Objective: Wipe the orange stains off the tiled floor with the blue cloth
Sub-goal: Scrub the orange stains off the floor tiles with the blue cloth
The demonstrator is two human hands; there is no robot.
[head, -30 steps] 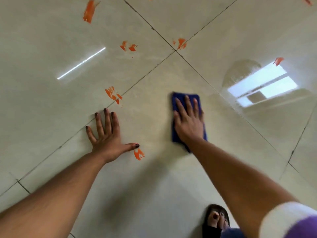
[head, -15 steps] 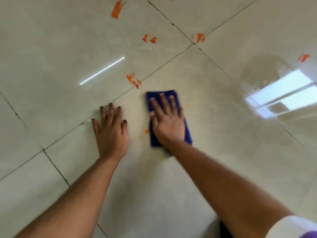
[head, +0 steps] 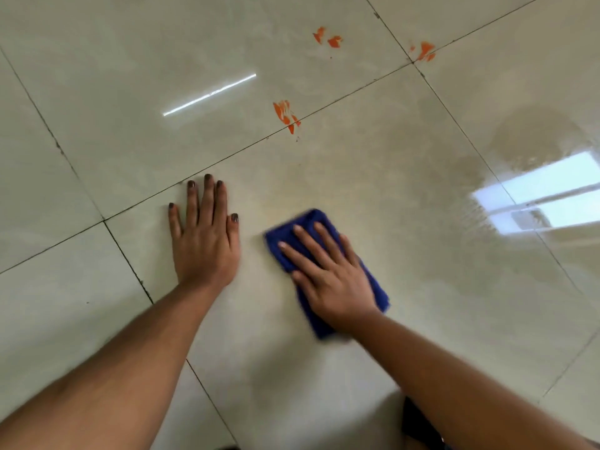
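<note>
Both forearms are bare from the lower edge of the picture up to the wrists, with no sleeve, watch, bracelet or ring showing on either. The left hand (head: 205,245) has dark polish on all five nails, short and rounded. The right hand (head: 331,274) has nails that look pale and unpainted, though its outline is slightly blurred. Near the lower right corner, a dark patch shows beside the right forearm; what it is cannot be told
</note>
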